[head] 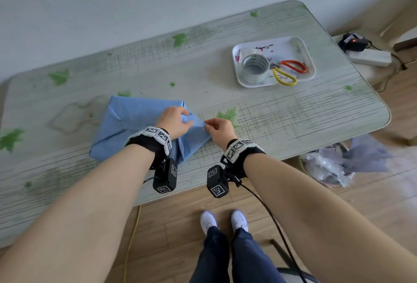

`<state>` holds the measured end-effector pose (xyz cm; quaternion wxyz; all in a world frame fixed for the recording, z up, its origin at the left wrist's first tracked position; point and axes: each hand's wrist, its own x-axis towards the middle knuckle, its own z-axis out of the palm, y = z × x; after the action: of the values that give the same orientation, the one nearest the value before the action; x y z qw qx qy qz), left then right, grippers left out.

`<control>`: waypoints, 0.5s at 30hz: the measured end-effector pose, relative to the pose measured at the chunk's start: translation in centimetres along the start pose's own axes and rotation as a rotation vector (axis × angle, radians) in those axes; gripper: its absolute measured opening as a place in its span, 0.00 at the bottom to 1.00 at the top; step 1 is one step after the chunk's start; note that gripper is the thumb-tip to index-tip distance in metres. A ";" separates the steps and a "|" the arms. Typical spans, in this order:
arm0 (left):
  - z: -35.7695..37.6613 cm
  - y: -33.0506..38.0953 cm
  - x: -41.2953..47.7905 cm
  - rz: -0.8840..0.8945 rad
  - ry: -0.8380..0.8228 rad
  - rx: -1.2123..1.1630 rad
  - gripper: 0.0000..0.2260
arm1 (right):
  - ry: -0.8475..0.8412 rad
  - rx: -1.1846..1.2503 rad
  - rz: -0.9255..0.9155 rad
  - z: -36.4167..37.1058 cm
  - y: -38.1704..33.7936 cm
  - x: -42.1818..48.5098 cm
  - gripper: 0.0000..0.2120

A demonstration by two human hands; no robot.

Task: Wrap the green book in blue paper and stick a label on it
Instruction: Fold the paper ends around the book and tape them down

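Left hand (173, 121) and right hand (220, 130) pinching blue paper (135, 115), tray (309, 57) holding tape (256, 68), scissors (291, 66)

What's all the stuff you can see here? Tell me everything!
blue paper: one, blue, folded on table's near left.
table: one, grey-green with leaf prints, middle.
tray: one, white, table's far right.
tape roll: one, whitish, in tray.
scissors: one pair, orange and yellow handles, in tray.
power strip: one, white, beyond table's right end.
scrap pile: one, pale, floor at right.
shoes: two, white, floor below.
left hand: one, holds paper's fold.
right hand: one, pinches paper's corner.
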<state>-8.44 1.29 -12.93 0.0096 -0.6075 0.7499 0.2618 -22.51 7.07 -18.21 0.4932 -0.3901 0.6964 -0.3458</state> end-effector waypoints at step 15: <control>1.2 -5.0 -1.0 -0.126 -0.020 -0.039 0.13 | -0.217 -0.502 -0.020 3.8 -0.2 1.0 0.19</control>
<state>-3.92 2.05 -15.51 0.0217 -0.6509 0.7047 0.2815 -19.07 5.77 -19.51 0.4490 -0.5419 0.6996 -0.1235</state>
